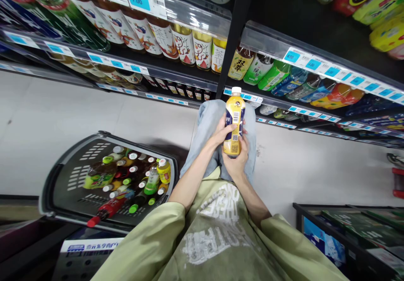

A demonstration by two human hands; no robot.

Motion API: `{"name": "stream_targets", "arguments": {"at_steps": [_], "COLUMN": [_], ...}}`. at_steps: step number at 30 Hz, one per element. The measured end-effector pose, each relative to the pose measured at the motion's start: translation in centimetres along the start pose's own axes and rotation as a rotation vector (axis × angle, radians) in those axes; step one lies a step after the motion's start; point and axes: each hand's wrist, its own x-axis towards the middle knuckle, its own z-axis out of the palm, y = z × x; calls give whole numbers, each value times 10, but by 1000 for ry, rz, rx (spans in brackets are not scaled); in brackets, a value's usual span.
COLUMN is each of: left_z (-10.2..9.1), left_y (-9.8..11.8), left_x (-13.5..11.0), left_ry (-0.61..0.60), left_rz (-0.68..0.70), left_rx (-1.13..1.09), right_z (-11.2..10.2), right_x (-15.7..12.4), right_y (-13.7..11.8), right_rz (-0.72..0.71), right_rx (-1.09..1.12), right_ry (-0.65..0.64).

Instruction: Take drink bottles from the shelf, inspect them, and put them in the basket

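A yellow drink bottle [234,142] with a dark blue label and a white cap stands upright between my hands, above my knees. My left hand [221,131] wraps its left side, with the thumb lying across the front of the label. Lower on the right side, my right hand [238,157] grips near the base. The barcode and square printed codes face me. Left of my legs is a dark shopping basket [59,180] with several bottles inside, among them a red bottle [110,207] leaning over the near rim.
Shelves of bottled drinks run across the front, with price tags [328,68] along their edges. A dark upright post [232,33] divides them. At the lower right stands a low black rack [315,213]. A printed carton [85,251] sits below the basket.
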Motion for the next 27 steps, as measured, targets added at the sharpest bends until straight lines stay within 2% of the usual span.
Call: {"name": "stream_targets", "arguments": {"at_steps": [4, 7, 12, 15, 18, 23, 27], "left_z": [4, 8, 12, 15, 17, 18, 16], "left_y": [-1, -4, -3, 4, 9, 9, 6], "left_x": [-4, -5, 4, 9, 11, 10, 12], "left_ry": [-22, -26, 46, 147, 181, 210, 226], "left_rz": [-6, -62, -163, -234, -276, -245, -206], "left_rx": [-41, -85, -225, -294, -307, -266, -188], "right_z": [-2, -2, -4, -7, -10, -9, -7], "right_x": [-4, -3, 5, 8, 9, 2, -6], "right_y": [1, -1, -7, -9, -9, -5, 3], "right_rz": [53, 53, -63, -148, -203, -207, -136], "right_rx": [68, 61, -29, -68, -132, -136, -130], "right_ry": [-31, 19, 143, 146, 137, 103, 44]}}
